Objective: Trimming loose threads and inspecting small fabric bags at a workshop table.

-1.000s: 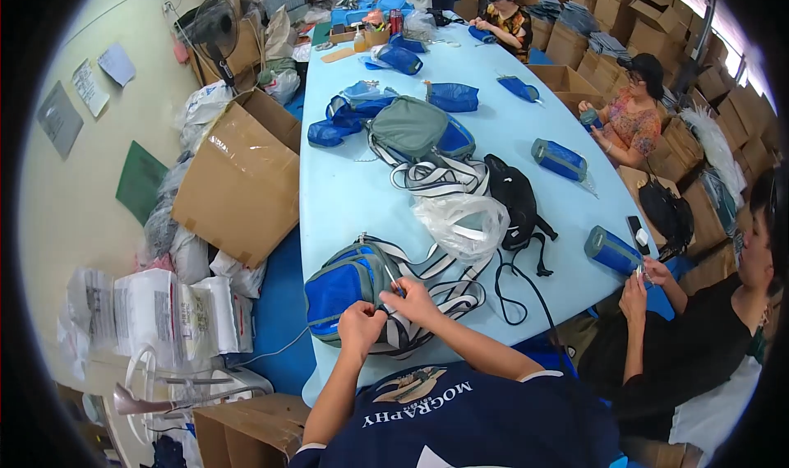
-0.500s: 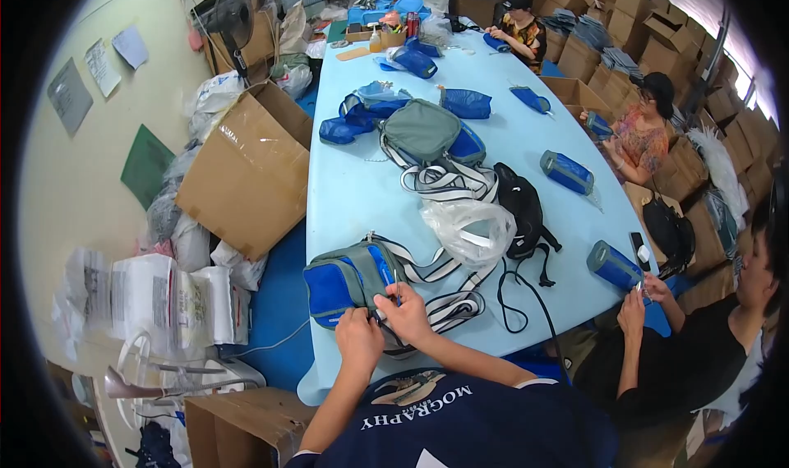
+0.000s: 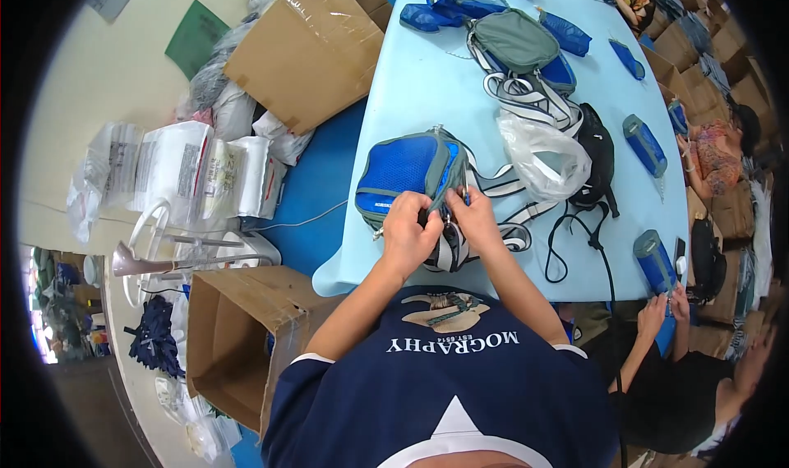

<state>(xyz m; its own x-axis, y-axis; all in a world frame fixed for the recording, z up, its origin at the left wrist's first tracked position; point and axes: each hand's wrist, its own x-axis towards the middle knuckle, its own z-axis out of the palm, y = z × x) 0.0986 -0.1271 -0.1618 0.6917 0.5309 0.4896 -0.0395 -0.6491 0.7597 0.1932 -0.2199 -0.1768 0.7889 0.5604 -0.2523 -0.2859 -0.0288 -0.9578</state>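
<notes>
A blue and grey bag (image 3: 399, 172) with a mesh front panel lies on its side near the table's front left edge. My left hand (image 3: 408, 234) is closed on the bag's near edge, its fingers bent and thumb pressed in. Close beside it, my right hand (image 3: 477, 221) pinches the same bag at its grey side seam. A small blue piece shows by the right fingertips; I cannot make out what it is. The bag's striped webbing strap (image 3: 518, 228) trails off to the right. My fingers hide the spot they work on.
Beyond lie a clear plastic bag (image 3: 542, 156), a black pouch (image 3: 596, 156) with cord, and another grey-blue bag (image 3: 516, 41). Blue pouches (image 3: 645, 146) line the right side. A co-worker's hands (image 3: 664, 308) handle one (image 3: 654, 261). Cardboard boxes (image 3: 304, 53) stand left of the light-blue table (image 3: 427, 82).
The view has tilted down and swung, so the table appears higher and further right. The bag has turned, showing more of its mesh panel. Both hands remain at its near side.
</notes>
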